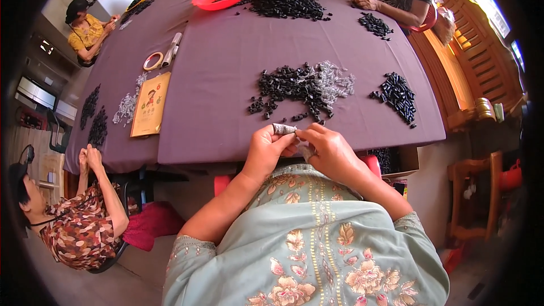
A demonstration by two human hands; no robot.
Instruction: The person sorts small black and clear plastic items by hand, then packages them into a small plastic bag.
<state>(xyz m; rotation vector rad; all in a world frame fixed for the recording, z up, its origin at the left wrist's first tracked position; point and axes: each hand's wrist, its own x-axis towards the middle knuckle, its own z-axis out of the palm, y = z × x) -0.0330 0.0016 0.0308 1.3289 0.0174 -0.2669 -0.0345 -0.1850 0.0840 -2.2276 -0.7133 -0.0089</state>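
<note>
Just off the table's near edge, my left hand [265, 148] and my right hand [331, 148] meet fingertip to fingertip. Both are closed in a pinch around a tiny black piece [296, 132], mostly hidden by the fingers. A greyish wrap [283, 128] covers one finger of my left hand, and something pale shows under my right fingers. Right beyond my hands lies a loose pile of small black parts [286, 88], running into a heap of small clear plastic parts [335, 82]. To their right is a separate pile of black cylindrical pieces [398, 99].
The purple-covered table [215, 90] also bears a red bowl [218, 1], a large black pile [286, 1], a yellow booklet [150, 105] and a tape roll [153, 61]. Co-workers sit left and far right, with piles before them. A wooden bench [476, 51] stands right.
</note>
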